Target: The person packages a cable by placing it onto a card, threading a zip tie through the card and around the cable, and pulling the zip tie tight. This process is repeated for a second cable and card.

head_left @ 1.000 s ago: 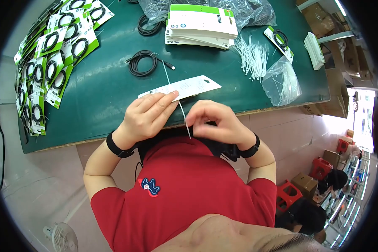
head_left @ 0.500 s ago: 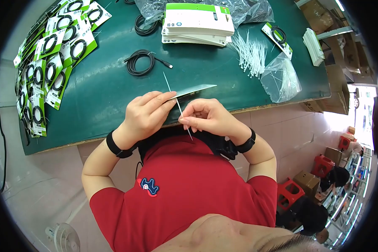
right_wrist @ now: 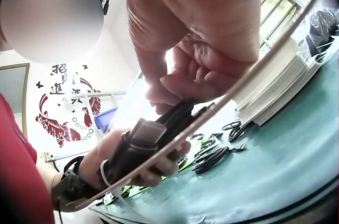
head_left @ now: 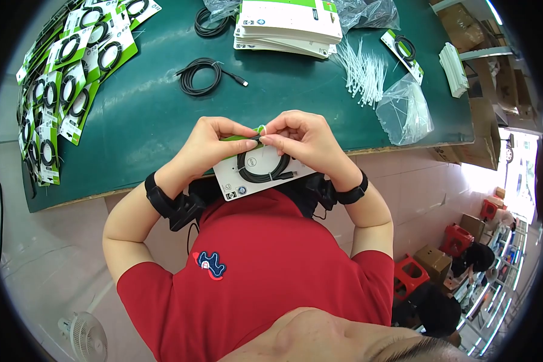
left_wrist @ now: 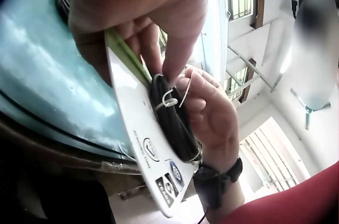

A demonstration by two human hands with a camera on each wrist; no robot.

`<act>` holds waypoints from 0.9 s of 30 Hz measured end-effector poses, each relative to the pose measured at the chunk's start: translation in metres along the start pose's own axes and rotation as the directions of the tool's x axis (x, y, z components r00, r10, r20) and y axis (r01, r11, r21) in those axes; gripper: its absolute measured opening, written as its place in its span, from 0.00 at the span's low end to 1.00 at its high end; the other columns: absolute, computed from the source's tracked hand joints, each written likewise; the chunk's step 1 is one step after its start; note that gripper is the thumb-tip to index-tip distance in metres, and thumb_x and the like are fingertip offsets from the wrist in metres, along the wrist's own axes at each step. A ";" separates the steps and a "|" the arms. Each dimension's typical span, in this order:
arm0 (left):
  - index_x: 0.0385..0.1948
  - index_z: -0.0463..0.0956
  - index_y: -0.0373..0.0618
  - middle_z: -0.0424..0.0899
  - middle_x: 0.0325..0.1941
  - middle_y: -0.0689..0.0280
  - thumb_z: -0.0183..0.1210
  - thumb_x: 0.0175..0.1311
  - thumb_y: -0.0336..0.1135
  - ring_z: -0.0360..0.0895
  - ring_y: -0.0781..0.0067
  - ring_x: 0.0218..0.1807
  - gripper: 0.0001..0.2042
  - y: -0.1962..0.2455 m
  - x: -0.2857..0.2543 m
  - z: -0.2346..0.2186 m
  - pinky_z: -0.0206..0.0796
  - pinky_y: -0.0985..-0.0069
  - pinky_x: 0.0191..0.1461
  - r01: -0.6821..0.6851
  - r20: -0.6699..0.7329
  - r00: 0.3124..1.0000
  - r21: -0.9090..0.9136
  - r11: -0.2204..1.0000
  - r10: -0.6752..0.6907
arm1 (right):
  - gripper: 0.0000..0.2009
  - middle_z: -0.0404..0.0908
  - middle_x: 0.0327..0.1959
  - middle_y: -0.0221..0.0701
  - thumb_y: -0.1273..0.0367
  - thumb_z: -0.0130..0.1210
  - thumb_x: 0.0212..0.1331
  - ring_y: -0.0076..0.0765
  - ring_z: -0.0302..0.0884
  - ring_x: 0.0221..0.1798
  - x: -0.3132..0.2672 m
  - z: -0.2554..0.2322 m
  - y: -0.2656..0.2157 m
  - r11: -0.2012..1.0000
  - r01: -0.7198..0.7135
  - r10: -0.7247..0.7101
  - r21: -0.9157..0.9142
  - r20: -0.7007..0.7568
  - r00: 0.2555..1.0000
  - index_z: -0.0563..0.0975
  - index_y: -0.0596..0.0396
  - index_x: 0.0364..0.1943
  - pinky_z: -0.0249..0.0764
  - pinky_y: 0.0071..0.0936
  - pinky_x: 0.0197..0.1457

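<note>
**A carded cable held between both hands at the table edge**

A white backing card with a green top strip (head_left: 247, 181), bearing a coiled black cable (head_left: 262, 169), is held tilted over the near edge of the dark green table top (head_left: 151, 133). The card's upper edge is pinched by the curled fingers of the left hand (head_left: 214, 142); a thin white cable tie (left_wrist: 168, 99) looped round the coil is pinched by the fingertips of the right hand (head_left: 301, 142), just beside the left fingertips.

Beyond the fingers a loose coil of black cable (head_left: 200, 76) is laid, and further off a stack of white cards (head_left: 286, 24). Beyond the right fingers loose white ties (head_left: 362, 69) and a clear plastic bag (head_left: 404, 111) are seen; far past the left fingers, rows of finished green-and-white carded cables (head_left: 66, 72). Cardboard boxes and red stools (head_left: 413, 280) are seen on a pale tiled floor.
</note>
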State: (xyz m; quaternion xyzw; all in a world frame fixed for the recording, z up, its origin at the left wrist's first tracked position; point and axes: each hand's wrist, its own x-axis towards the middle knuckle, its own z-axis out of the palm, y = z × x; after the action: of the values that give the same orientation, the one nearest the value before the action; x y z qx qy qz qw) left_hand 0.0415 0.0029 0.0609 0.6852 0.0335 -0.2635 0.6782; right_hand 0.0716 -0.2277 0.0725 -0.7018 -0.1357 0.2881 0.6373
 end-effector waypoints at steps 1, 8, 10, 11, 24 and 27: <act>0.46 0.85 0.34 0.89 0.41 0.60 0.69 0.61 0.28 0.85 0.76 0.41 0.13 -0.001 0.001 0.001 0.77 0.79 0.47 0.037 0.007 0.999 -0.054 0.998 -0.037 | 0.05 0.82 0.36 0.27 0.76 0.64 0.62 0.15 0.79 0.33 0.001 0.000 0.004 0.997 0.057 -0.057 -0.042 -0.001 0.998 0.82 0.63 0.39 0.74 0.12 0.34; 0.46 0.84 0.33 0.89 0.42 0.57 0.69 0.61 0.27 0.86 0.75 0.42 0.13 -0.012 0.004 -0.002 0.78 0.78 0.47 0.117 0.010 0.993 -0.229 0.966 -0.118 | 0.04 0.83 0.33 0.27 0.76 0.65 0.60 0.15 0.74 0.27 0.001 0.006 0.011 0.864 0.351 -0.394 -0.362 -0.051 0.918 0.82 0.61 0.37 0.70 0.15 0.29; 0.46 0.84 0.33 0.89 0.42 0.57 0.69 0.61 0.27 0.86 0.75 0.42 0.12 -0.014 0.004 -0.002 0.78 0.78 0.48 0.109 0.002 0.994 -0.259 0.960 -0.112 | 0.05 0.83 0.33 0.28 0.77 0.66 0.58 0.18 0.72 0.25 0.001 0.010 0.014 0.774 0.420 -0.505 -0.474 -0.061 0.861 0.81 0.59 0.36 0.68 0.18 0.27; 0.46 0.84 0.33 0.89 0.42 0.57 0.69 0.61 0.27 0.86 0.75 0.42 0.12 -0.015 0.004 -0.002 0.78 0.78 0.48 0.108 0.001 0.994 -0.261 0.959 -0.112 | 0.05 0.83 0.32 0.29 0.77 0.66 0.57 0.19 0.71 0.23 0.001 0.011 0.015 0.722 0.448 -0.558 -0.528 -0.061 0.827 0.81 0.59 0.35 0.68 0.19 0.27; 0.46 0.84 0.34 0.89 0.42 0.58 0.68 0.61 0.27 0.85 0.75 0.42 0.12 -0.018 0.003 -0.002 0.78 0.78 0.48 0.106 0.004 0.994 -0.284 0.953 -0.109 | 0.07 0.85 0.33 0.33 0.77 0.68 0.53 0.30 0.76 0.23 0.004 0.016 0.023 0.546 0.537 -0.690 -0.643 0.019 0.724 0.81 0.56 0.34 0.71 0.25 0.26; 0.46 0.84 0.34 0.89 0.42 0.58 0.68 0.62 0.27 0.85 0.75 0.42 0.12 -0.017 0.002 -0.002 0.78 0.78 0.48 0.120 0.006 0.992 -0.282 0.952 -0.123 | 0.07 0.85 0.34 0.33 0.77 0.68 0.53 0.31 0.77 0.24 0.004 0.017 0.023 0.528 0.549 -0.702 -0.648 0.031 0.712 0.80 0.56 0.34 0.72 0.25 0.27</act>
State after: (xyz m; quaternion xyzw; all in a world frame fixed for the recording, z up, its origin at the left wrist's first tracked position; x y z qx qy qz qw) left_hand 0.0371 0.0051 0.0442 0.5799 0.1167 -0.2935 0.7510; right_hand 0.0608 -0.2151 0.0493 -0.8000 -0.3896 -0.1071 0.4436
